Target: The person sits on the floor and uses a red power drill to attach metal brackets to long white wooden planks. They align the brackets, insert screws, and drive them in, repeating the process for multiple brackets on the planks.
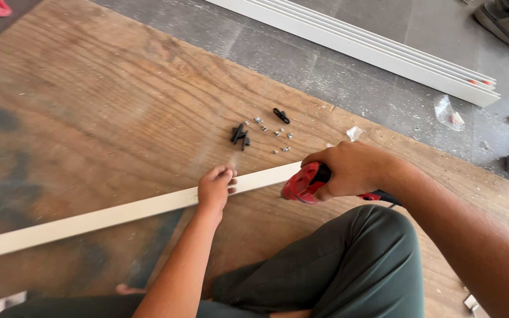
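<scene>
Dark green trousers over a bent knee [360, 265] fill the foreground, just on the near side of a long, flat, cream-white strip [113, 215] that lies slantwise across a large brown plywood sheet [89, 106] on the floor. This strip serves as the landmark. On it, about midway, rests the left hand [216, 187], fingers [226, 174] curled and closed down over the strip's far edge, pressing it flat. At the strip's right end the right hand [354, 169] is wrapped tightly around a red and black power tool [303, 182], fingers closed on its body, the nose meeting the strip's end. Beyond the strip, well apart from it, lie a small scatter of silver screws [278, 136] and a few black plastic fittings [241, 135], with another black fitting [281, 115] just past them. Further beyond, on the grey floor, runs a long white ribbed panel [384, 50]. Doing this well seems to call for keeping the strip pinned so it cannot twist or skid on the plywood, holding the tool square to the strip rather than tilted, and keeping the left fingers clear of the tool's nose. A firm, even pressure would likely keep the thin strip from splitting or lifting at its end. Whether the tool is running cannot be told, since the picture is somewhat blurred.
</scene>
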